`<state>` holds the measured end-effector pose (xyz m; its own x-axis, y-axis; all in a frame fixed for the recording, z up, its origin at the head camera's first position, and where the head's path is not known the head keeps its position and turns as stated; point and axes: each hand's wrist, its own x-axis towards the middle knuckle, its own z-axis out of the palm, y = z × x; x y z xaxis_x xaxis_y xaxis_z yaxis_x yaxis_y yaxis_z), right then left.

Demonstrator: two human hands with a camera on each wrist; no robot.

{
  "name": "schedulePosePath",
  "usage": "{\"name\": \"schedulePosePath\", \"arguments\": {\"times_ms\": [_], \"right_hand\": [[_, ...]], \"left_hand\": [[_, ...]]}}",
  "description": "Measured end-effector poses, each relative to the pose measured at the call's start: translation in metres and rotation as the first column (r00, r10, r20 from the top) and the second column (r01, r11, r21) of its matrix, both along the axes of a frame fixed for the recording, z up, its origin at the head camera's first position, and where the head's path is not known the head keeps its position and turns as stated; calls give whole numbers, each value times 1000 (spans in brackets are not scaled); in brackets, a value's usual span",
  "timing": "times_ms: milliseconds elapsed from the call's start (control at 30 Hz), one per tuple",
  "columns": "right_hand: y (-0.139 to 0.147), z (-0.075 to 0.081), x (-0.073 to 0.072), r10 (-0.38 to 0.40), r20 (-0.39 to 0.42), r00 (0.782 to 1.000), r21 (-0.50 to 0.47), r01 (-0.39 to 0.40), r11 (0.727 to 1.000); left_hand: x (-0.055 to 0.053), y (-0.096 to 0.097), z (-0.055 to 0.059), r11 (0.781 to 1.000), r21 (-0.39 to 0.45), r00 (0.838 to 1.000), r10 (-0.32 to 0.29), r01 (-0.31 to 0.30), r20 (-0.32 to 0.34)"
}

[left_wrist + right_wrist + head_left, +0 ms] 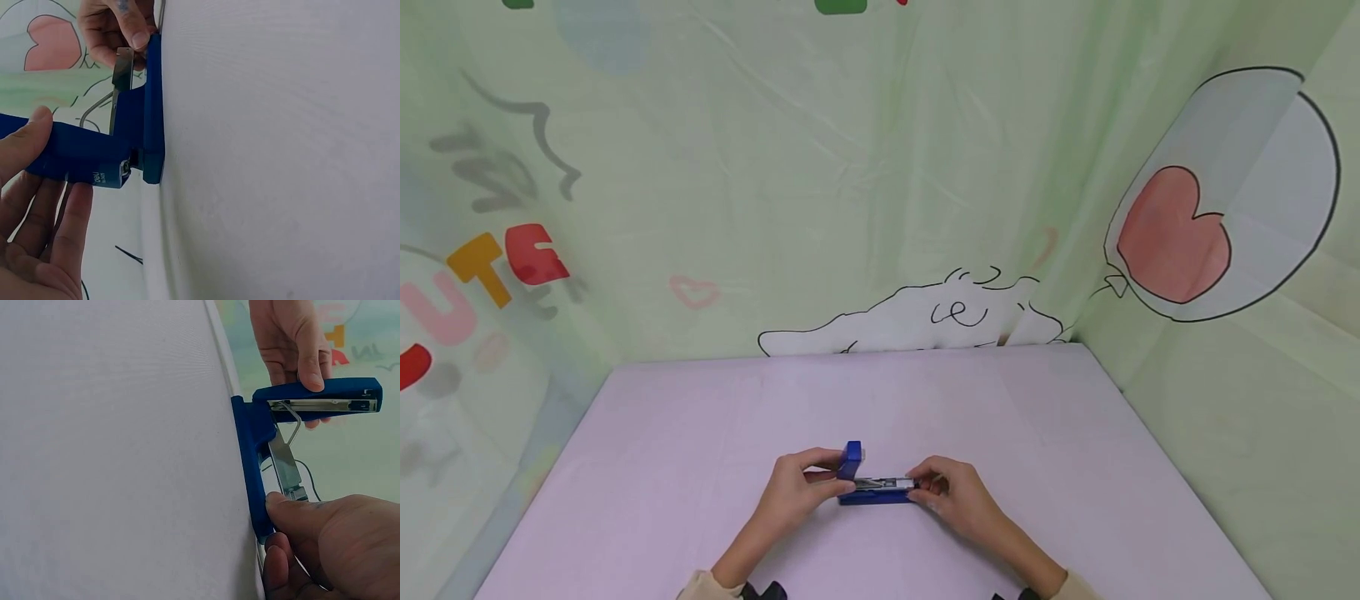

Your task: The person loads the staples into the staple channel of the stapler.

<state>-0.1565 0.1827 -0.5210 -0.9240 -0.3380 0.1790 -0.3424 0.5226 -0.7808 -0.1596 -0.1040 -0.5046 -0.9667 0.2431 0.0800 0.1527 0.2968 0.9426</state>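
A blue stapler [874,498] rests on the table with its top arm [350,387] swung up and its metal staple channel [284,459] exposed. My left hand [797,487] grips the raised arm, thumb on one side and fingers on the other. At the opposite end, my right hand [953,496] pinches the front end of the base [250,469], its thumb close by the channel's tip. A bent metal rod [94,107] runs between the raised arm and the channel in the left wrist view. The right fingertips are partly hidden behind the base there.
The table [700,425] has a pale lilac cover. Behind it hangs a light green curtain [775,167] with cartoon prints, and another printed sheet with a balloon [1262,208] stands at the right. Beige sleeves [706,586] show at the bottom edge.
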Motion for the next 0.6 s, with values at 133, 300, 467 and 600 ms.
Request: {"name": "schedulePosePath", "arguments": {"times_ms": [133,300,467,600], "right_hand": [[0,0,0,-2,-6,1000,3,2,1000],[1,0,0,3,-10,1000,-2,-3,1000],[1,-1,-1,4,3,1000,-5,-4,1000],[1,-2,-1,2,8,1000,-6,-2,1000]], "left_hand": [[0,3,0,1000,-27,1000,2,-2,-30],[-1,7,2,999,-45,998,4,-7,-56],[0,11,2,998,-67,997,-9,4,-78],[0,13,2,997,-79,995,-20,12,-99]]}}
